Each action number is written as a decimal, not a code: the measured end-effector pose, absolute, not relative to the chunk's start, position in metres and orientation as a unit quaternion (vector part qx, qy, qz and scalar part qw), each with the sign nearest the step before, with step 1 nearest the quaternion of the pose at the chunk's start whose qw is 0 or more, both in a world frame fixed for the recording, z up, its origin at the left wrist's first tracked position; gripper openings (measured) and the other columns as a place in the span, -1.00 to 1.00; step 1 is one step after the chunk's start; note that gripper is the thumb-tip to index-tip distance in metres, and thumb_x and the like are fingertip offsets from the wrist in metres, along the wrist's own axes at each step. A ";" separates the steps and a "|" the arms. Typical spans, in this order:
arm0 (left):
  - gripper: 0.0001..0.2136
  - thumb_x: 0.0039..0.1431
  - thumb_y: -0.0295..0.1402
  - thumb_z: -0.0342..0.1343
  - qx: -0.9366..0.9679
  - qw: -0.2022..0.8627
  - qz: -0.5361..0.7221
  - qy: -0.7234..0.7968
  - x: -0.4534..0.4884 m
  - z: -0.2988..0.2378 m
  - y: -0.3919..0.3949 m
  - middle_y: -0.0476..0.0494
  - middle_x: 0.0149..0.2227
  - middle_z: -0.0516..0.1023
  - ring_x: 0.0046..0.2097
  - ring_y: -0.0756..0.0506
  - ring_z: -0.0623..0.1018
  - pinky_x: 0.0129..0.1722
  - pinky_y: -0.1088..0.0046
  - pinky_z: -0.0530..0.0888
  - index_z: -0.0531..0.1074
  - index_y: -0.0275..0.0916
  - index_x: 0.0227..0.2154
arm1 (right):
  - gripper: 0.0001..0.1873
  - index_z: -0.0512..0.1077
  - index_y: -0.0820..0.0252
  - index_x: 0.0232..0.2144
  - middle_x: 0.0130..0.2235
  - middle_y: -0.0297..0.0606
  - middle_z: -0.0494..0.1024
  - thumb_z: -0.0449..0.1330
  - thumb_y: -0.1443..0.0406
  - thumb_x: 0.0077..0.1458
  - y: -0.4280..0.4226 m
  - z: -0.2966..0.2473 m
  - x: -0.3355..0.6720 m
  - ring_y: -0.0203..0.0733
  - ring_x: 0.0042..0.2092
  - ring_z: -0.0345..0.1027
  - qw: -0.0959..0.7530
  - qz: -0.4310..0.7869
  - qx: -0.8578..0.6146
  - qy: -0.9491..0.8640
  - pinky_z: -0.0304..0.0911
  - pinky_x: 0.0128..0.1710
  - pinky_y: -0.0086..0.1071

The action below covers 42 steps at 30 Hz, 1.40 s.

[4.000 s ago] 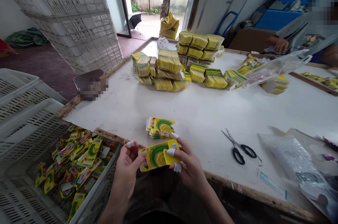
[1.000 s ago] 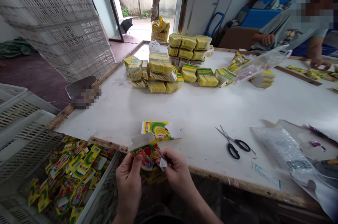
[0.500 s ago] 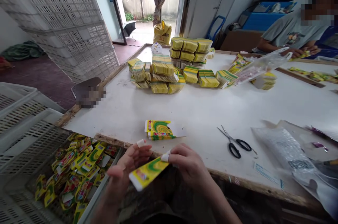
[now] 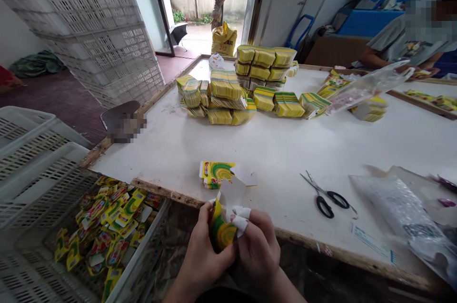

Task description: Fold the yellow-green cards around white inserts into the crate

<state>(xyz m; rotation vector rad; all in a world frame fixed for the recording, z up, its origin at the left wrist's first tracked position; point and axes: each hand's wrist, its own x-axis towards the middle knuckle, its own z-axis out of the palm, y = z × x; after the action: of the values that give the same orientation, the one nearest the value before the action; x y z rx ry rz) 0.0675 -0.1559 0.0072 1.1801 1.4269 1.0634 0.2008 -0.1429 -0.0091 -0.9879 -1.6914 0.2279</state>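
Holding the box (image 4: 223, 235) at the table's wooden near edge (image 4: 167, 193), right of the crate (image 4: 149, 238) and well apart from the scissors (image 4: 324, 198). Having white table (image 4: 171, 151) stretching between the small pile (image 4: 216, 170) and the stacks (image 4: 226, 84). Clamping the box with the left hand (image 4: 210, 243), curling fingers behind, laying the thumb across the lower front. Bunching the right hand's (image 4: 257, 241) taped fingertips (image 4: 241, 223) against it below the raised flap (image 4: 232, 192); showing too little to tell whether pinching.

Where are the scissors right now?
In the head view, the scissors lie on the white table, to the right of the right hand and left of the crinkled clear plastic.
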 end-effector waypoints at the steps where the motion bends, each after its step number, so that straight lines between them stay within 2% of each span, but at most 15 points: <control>1: -0.39 -0.14 -0.38 0.25 0.474 0.481 0.443 0.589 0.069 0.007 -0.156 -0.21 -0.03 0.51 -0.03 -0.20 0.52 -0.02 0.32 0.44 0.23 -0.22 0.05 | -0.57 0.36 0.04 0.04 -0.10 -0.16 0.42 0.07 0.50 0.17 -0.145 -0.011 0.198 -0.15 -0.12 0.42 0.564 0.090 -0.417 -0.707 0.45 -0.20 -0.35; 4: -0.42 -0.03 -0.29 0.20 0.463 0.477 0.444 0.600 0.065 0.006 -0.152 -0.21 -0.05 0.50 -0.04 -0.17 0.52 -0.04 0.35 0.45 0.17 -0.26 0.07 | -0.55 0.36 0.09 0.02 -0.11 -0.14 0.44 0.08 0.54 0.12 -0.149 -0.014 0.193 -0.15 -0.10 0.42 0.574 0.116 -0.410 -0.699 0.45 -0.16 -0.33; 8: -0.52 0.05 -0.27 0.18 0.522 0.472 0.415 0.577 0.053 0.002 -0.148 -0.17 -0.09 0.52 -0.07 -0.16 0.53 -0.08 0.37 0.48 0.21 -0.25 0.02 | -0.61 0.35 0.10 0.00 -0.13 -0.14 0.46 0.07 0.50 0.14 -0.152 -0.013 0.191 -0.13 -0.08 0.41 0.587 0.271 -0.412 -0.642 0.41 -0.11 -0.28; 12: -0.47 0.03 -0.35 0.17 0.593 0.415 0.382 0.575 0.046 -0.005 -0.151 -0.16 -0.08 0.52 -0.08 -0.15 0.54 -0.07 0.35 0.49 0.15 -0.21 0.08 | -0.73 0.29 0.01 -0.05 -0.27 -0.31 0.45 0.15 0.29 0.19 -0.140 -0.002 0.198 -0.25 -0.28 0.41 0.615 0.461 -0.449 -0.455 0.40 -0.26 -0.38; 15: -0.42 0.03 -0.37 0.16 0.636 0.381 0.359 0.567 0.045 -0.010 -0.158 -0.18 -0.08 0.51 -0.10 -0.15 0.55 -0.10 0.33 0.51 0.09 -0.20 0.12 | -0.73 0.38 0.12 -0.22 -0.41 -0.38 0.41 0.30 0.20 0.03 -0.123 0.009 0.208 -0.29 -0.39 0.31 0.554 0.552 -0.457 -0.424 0.28 -0.41 -0.48; 18: -0.39 0.04 -0.35 0.16 0.649 0.354 0.369 0.563 0.047 -0.014 -0.165 -0.25 -0.02 0.48 -0.06 -0.19 0.54 -0.09 0.28 0.51 0.06 -0.20 0.14 | -0.69 0.47 0.24 -0.38 -0.49 -0.34 0.46 0.34 0.11 -0.05 -0.115 0.012 0.211 -0.27 -0.43 0.29 0.470 0.665 -0.449 -0.369 0.21 -0.45 -0.47; 22: -0.29 -0.02 -0.19 0.27 0.630 0.316 0.423 0.569 0.055 -0.020 -0.172 -0.31 0.02 0.45 0.01 -0.25 0.52 -0.05 0.20 0.51 0.07 -0.20 0.15 | -0.61 0.52 0.26 -0.37 -0.50 -0.28 0.54 0.33 0.04 -0.10 -0.126 0.003 0.192 -0.20 -0.45 0.38 0.399 0.824 -0.384 -0.120 0.28 -0.40 -0.39; 24: -0.25 -0.05 -0.10 0.29 0.612 0.308 0.448 0.574 0.058 -0.022 -0.173 -0.30 -0.01 0.47 -0.01 -0.26 0.53 -0.07 0.21 0.53 0.08 -0.20 0.15 | -0.62 0.55 0.26 -0.37 -0.49 -0.26 0.57 0.35 0.05 -0.14 -0.135 -0.002 0.180 -0.16 -0.41 0.43 0.373 0.865 -0.330 -0.060 0.33 -0.33 -0.36; 27: -0.29 0.01 -0.10 0.24 0.606 0.310 0.464 0.567 0.059 -0.021 -0.171 -0.29 0.02 0.46 -0.01 -0.22 0.54 -0.07 0.25 0.53 0.07 -0.19 0.17 | -0.54 0.57 0.24 -0.29 -0.41 -0.23 0.61 0.36 0.01 -0.14 -0.144 -0.006 0.171 -0.13 -0.33 0.48 0.398 0.869 -0.288 -0.062 0.35 -0.23 -0.35; 30: -0.38 0.07 -0.22 0.20 0.618 0.299 0.454 0.568 0.056 -0.016 -0.166 -0.25 0.05 0.43 0.01 -0.19 0.51 -0.05 0.28 0.51 0.08 -0.16 0.16 | -0.45 0.55 0.19 -0.26 -0.34 -0.22 0.62 0.34 -0.10 -0.16 -0.144 -0.004 0.175 -0.08 -0.27 0.48 0.457 0.835 -0.293 -0.084 0.35 -0.21 -0.31; 33: -0.45 0.05 -0.32 0.19 0.635 0.298 0.440 0.561 0.054 -0.012 -0.164 -0.18 -0.02 0.45 -0.09 -0.14 0.53 -0.14 0.36 0.52 0.13 -0.14 0.10 | -0.51 0.53 0.14 -0.30 -0.29 -0.22 0.61 0.34 -0.09 -0.14 -0.140 -0.003 0.185 -0.07 -0.24 0.46 0.508 0.792 -0.304 -0.149 0.35 -0.20 -0.28; 37: -0.51 0.05 -0.33 0.17 0.623 0.296 0.442 0.573 0.057 -0.010 -0.162 -0.14 -0.10 0.46 -0.18 -0.10 0.52 -0.21 0.40 0.50 0.16 -0.14 0.05 | -0.59 0.48 0.14 -0.41 -0.35 -0.26 0.58 0.30 -0.07 -0.06 -0.136 -0.006 0.191 -0.11 -0.28 0.43 0.536 0.743 -0.323 -0.238 0.33 -0.24 -0.31; 42: -0.47 0.02 -0.32 0.18 0.633 0.303 0.430 0.568 0.062 -0.013 -0.162 -0.13 -0.14 0.46 -0.20 -0.10 0.52 -0.23 0.38 0.50 0.14 -0.14 0.05 | -0.51 0.48 0.16 -0.32 -0.37 -0.23 0.59 0.21 -0.13 -0.01 -0.134 -0.009 0.184 -0.08 -0.31 0.44 0.525 0.725 -0.380 -0.233 0.32 -0.32 -0.30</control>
<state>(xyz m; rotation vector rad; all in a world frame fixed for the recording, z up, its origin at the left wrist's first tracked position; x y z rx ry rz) 0.0618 -0.1623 -0.0132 1.6773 1.5054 1.1389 0.1840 -0.1344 -0.0094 -0.9102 -0.5562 1.7336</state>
